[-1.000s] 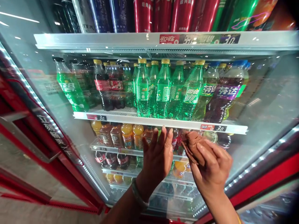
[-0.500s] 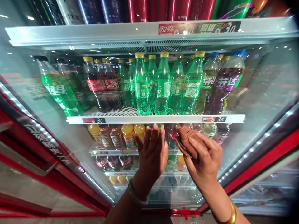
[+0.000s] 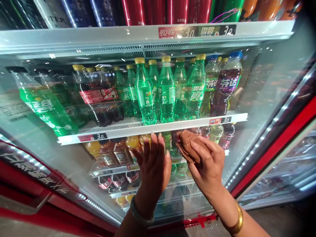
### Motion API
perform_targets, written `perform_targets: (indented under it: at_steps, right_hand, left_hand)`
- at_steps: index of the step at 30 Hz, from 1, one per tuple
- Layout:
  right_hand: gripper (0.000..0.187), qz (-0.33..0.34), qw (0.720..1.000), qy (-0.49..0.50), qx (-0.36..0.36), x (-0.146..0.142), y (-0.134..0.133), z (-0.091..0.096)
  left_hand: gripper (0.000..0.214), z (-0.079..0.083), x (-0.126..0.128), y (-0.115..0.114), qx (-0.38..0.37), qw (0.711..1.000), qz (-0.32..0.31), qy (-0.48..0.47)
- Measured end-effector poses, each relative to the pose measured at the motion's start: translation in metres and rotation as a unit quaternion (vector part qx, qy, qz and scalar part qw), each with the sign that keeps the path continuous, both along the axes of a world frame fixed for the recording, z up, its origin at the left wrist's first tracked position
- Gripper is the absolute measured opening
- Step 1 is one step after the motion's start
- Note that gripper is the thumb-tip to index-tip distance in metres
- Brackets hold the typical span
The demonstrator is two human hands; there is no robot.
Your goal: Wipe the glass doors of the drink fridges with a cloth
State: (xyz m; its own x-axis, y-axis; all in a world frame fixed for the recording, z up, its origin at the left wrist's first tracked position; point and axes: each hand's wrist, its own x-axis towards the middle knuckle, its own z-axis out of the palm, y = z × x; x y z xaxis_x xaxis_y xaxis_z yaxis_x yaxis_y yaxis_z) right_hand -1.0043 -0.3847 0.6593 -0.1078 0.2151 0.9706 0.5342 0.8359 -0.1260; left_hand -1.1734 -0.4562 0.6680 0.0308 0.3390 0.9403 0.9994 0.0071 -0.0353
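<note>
My left hand (image 3: 154,164) is raised with its fingers stretched upward and holds nothing. Its fingertips overlap the front edge of the bottle shelf (image 3: 170,126) in view; whether they touch the glass I cannot tell. To its right, my right hand (image 3: 209,161) grips a bunched brown cloth (image 3: 189,144) just below that same shelf. Fingers and thumb close round the cloth, which hides part of the lower bottles. Behind both hands stands a lit drinks fridge, with light reflections across its front. Green soda bottles (image 3: 168,90) line the shelf above my hands.
Cans (image 3: 133,13) fill the top shelf (image 3: 118,36). Dark cola bottles (image 3: 98,95) and a purple-labelled bottle (image 3: 228,82) flank the green ones. Lower shelves hold juice bottles (image 3: 133,144). A red frame (image 3: 274,148) edges the right side, and a light strip (image 3: 91,200) runs at left.
The view has tilted and shifted, so the shelves now slant and sit farther left. Both hands appear slightly left in view, with the cloth still held.
</note>
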Motion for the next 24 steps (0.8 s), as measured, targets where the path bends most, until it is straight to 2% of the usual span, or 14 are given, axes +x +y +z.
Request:
perform_targets:
  at_steps: [2, 4, 7, 10, 12, 15, 17, 19, 21, 24]
  right_hand:
    - [0.058, -0.015, 1.0, 0.016, 0.012, -0.011, -0.003, 0.015]
    - [0.057, -0.01, 1.0, 0.004, 0.025, -0.025, -0.011, 0.021]
    - [0.05, 0.014, 0.999, -0.032, 0.034, -0.038, -0.022, 0.008]
    - [0.046, 0.024, 0.998, -0.046, 0.026, -0.032, -0.023, -0.013]
    - [0.049, 0.016, 0.999, -0.03, 0.015, -0.026, -0.02, -0.015]
    - [0.054, -0.004, 1.0, 0.009, 0.01, -0.032, -0.019, 0.003]
    - [0.056, -0.005, 1.0, 0.02, 0.014, -0.048, -0.025, 0.016]
    - [0.055, 0.005, 1.0, 0.012, 0.018, -0.065, -0.034, 0.019]
    - [0.05, 0.017, 0.999, -0.011, 0.026, -0.076, -0.043, 0.01]
    - [0.043, 0.036, 0.998, -0.047, 0.031, -0.072, -0.046, -0.014]
  left_hand:
    - [0.083, 0.002, -0.002, -0.003, -0.004, 1.0, 0.002, -0.005]
    - [0.082, 0.004, -0.005, -0.006, 0.001, 1.0, 0.004, -0.009]
    - [0.082, 0.003, -0.015, -0.012, 0.01, 1.0, 0.013, -0.003]
    - [0.081, 0.001, -0.025, -0.019, -0.007, 1.0, 0.019, -0.003]
    - [0.081, 0.0, -0.03, -0.023, -0.017, 1.0, 0.018, -0.008]
    - [0.08, 0.001, -0.034, -0.026, -0.021, 1.0, 0.008, -0.014]
    - [0.078, 0.002, -0.037, -0.029, -0.019, 1.0, 0.003, -0.017]
    - [0.078, 0.002, -0.041, -0.031, -0.016, 1.0, 0.003, -0.018]
    - [0.078, 0.0, -0.047, -0.034, -0.009, 1.0, 0.002, -0.016]
    - [0.077, -0.003, -0.056, -0.038, -0.006, 1.0, -0.001, -0.011]
